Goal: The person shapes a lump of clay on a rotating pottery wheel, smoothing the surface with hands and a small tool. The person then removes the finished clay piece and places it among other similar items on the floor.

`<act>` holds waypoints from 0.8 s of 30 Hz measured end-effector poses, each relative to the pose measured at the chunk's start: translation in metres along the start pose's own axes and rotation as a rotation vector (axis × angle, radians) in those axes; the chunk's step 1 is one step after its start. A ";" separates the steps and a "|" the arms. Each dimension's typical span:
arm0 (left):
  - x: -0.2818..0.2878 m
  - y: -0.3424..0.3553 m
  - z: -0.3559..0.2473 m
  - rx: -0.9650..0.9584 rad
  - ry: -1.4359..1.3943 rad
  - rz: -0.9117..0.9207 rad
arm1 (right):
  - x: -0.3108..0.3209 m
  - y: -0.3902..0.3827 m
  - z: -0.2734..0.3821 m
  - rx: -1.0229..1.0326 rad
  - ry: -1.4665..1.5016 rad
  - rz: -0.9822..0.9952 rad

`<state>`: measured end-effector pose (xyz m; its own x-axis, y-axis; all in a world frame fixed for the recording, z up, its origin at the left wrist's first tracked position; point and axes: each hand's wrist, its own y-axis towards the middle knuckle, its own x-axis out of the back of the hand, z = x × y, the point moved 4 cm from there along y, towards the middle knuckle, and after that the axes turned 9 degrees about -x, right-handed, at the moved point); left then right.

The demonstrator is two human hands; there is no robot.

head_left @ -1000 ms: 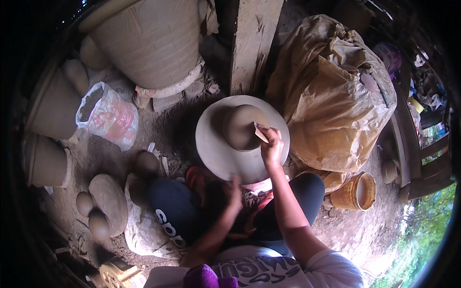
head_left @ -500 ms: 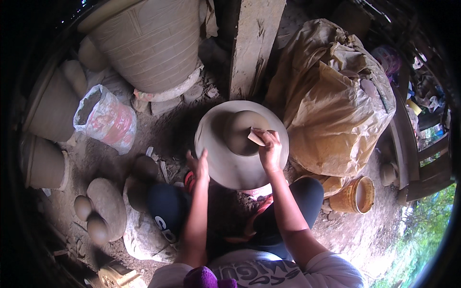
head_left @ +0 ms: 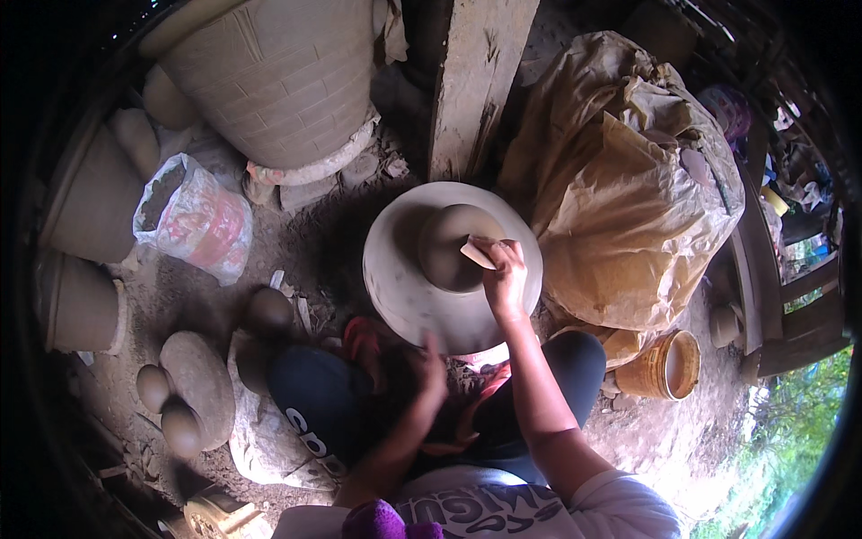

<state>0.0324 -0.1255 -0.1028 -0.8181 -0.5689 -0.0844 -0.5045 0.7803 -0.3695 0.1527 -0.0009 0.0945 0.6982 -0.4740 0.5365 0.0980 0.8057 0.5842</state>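
A round grey wheel disc (head_left: 391,269) sits in front of me, with a rounded clay form (head_left: 447,242) on its middle. My right hand (head_left: 505,280) pinches a small flat pale scraper (head_left: 479,253) against the right side of the clay. What the scraper is made of, I cannot tell. My left hand (head_left: 430,370) is at the near edge of the disc, smeared by motion, and its fingers cannot be made out. Whether it touches the rim is unclear.
A large clay pot (head_left: 278,90) with brick-like lines stands far left, near a wooden post (head_left: 476,85). Brown sheeting (head_left: 628,207) covers a heap at right, beside a bucket (head_left: 660,366). A sack (head_left: 197,220) and small round clay pieces (head_left: 182,429) lie at left.
My left hand has moved from the left rim of the disc toward its near edge, rightward and closer to me. The right hand keeps the scraper on the clay.
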 end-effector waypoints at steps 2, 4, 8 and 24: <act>-0.020 -0.051 0.027 0.083 0.093 0.396 | 0.001 0.000 0.001 0.008 -0.017 0.012; -0.030 -0.069 0.033 0.273 -0.367 0.378 | 0.002 0.000 0.001 0.022 0.002 0.006; -0.008 -0.005 -0.002 0.266 -0.175 0.094 | 0.003 0.001 0.003 0.024 0.016 0.001; 0.012 0.067 -0.054 0.018 0.053 -0.109 | 0.002 -0.001 -0.001 -0.004 -0.005 0.008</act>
<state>-0.0258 -0.0660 -0.0785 -0.7724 -0.6351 0.0064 -0.5866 0.7094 -0.3906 0.1549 -0.0021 0.0943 0.6955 -0.4690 0.5443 0.0954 0.8111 0.5770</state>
